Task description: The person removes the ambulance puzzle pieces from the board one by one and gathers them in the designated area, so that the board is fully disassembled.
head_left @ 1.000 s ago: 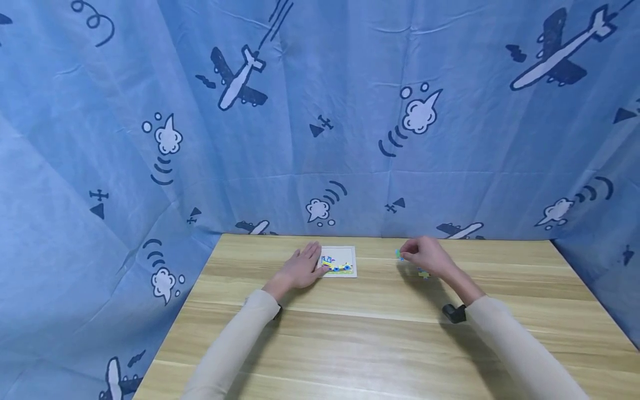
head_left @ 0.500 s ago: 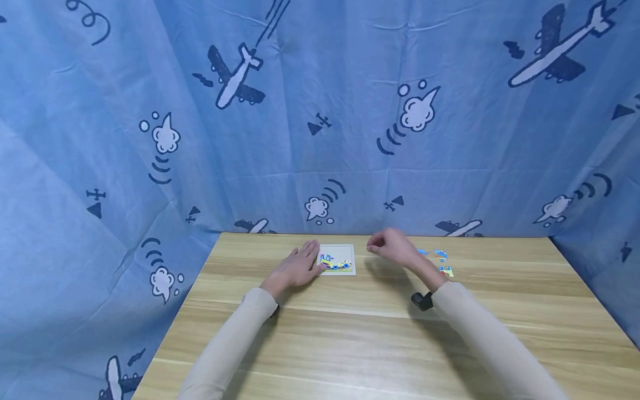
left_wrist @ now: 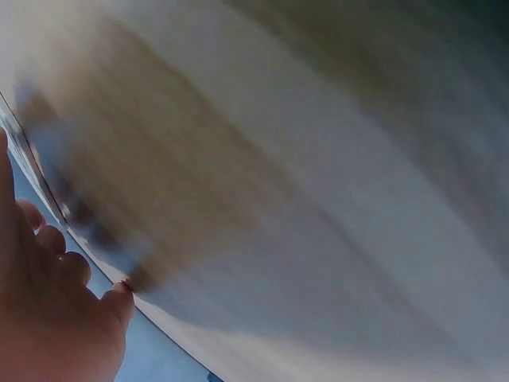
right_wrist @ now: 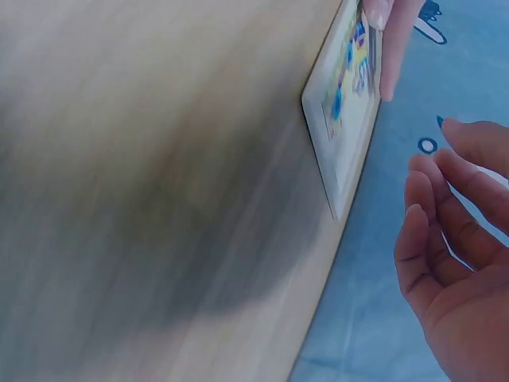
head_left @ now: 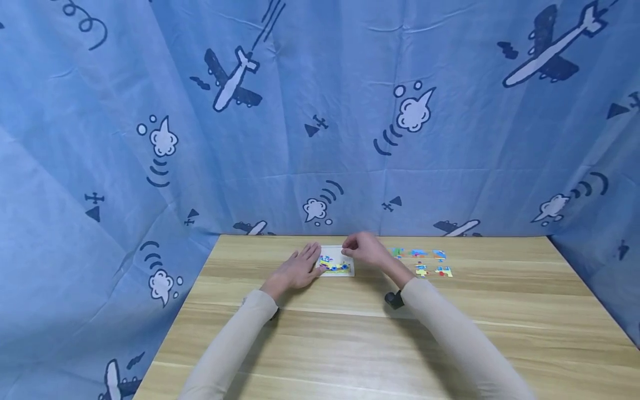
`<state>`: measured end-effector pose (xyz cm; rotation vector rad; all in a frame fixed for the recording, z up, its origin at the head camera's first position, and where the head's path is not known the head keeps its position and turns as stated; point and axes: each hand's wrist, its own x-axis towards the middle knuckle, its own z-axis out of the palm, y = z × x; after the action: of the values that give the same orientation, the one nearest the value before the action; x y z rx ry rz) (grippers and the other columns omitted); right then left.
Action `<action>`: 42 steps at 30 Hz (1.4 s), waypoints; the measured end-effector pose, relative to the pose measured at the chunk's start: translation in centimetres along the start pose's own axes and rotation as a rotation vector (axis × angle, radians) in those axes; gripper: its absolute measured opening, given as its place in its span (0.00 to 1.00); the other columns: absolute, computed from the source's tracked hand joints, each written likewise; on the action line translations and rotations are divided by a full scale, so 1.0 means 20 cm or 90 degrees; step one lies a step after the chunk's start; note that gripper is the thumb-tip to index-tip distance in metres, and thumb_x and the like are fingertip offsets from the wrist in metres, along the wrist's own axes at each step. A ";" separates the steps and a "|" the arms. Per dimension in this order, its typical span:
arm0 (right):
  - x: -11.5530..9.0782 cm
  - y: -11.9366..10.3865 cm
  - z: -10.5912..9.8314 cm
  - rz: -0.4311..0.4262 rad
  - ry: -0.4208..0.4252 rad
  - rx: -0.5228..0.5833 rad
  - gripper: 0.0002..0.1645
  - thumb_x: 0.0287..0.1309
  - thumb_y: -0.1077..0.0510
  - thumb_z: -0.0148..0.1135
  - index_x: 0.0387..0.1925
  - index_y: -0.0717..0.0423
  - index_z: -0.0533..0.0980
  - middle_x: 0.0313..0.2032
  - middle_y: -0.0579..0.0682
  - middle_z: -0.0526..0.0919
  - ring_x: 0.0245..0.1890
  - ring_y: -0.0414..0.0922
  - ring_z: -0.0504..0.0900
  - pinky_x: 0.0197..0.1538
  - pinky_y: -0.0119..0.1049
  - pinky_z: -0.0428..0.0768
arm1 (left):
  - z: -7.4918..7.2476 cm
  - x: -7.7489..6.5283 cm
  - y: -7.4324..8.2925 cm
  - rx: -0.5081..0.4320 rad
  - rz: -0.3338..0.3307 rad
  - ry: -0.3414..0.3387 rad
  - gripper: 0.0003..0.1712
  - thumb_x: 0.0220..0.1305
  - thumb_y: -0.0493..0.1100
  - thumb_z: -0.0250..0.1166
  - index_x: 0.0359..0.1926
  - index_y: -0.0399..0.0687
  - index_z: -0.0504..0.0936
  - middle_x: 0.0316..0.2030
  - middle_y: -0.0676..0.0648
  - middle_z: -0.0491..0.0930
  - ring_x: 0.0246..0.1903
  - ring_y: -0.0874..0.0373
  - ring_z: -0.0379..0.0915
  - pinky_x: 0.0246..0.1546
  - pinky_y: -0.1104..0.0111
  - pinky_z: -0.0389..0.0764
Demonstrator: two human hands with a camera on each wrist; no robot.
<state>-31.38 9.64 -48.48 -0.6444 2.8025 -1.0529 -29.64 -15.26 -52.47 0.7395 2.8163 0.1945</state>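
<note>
A small white-framed jigsaw puzzle (head_left: 336, 253) lies near the back of the table, its lower part filled with a colourful vehicle picture and its upper part pale. My left hand (head_left: 296, 268) rests on the frame's left side, fingers extended and thumb over the lower left corner. Over the frame's upper right corner is my right hand (head_left: 366, 250), thumb and fingertips drawn together. In the right wrist view, the fingers of this right hand (right_wrist: 461, 231) are bent beside the puzzle; I cannot tell whether a piece is between them.
Several loose puzzle pieces (head_left: 421, 269) lie in two rows to the right of the right hand. The wooden table (head_left: 340, 344) ends at the back against a blue curtain (head_left: 280, 139) printed with airplanes.
My right hand has moved left from the loose pieces to the puzzle's upper right corner, uncovering the pieces. My left hand has stayed on the frame.
</note>
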 end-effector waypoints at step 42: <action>0.14 -0.04 0.31 0.065 -0.007 -0.030 0.10 0.59 0.62 0.72 0.42 0.62 0.86 0.36 0.53 0.88 0.36 0.45 0.82 0.48 0.41 0.85 | 0.00 0.02 0.03 0.012 -0.049 -0.047 0.42 0.84 0.64 0.36 0.86 0.46 0.44 0.87 0.47 0.39 0.86 0.46 0.37 0.85 0.46 0.47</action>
<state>-32.31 4.12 -52.39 -0.5035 2.8257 -0.9647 -29.64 -14.60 -52.45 0.6275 2.7745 0.1266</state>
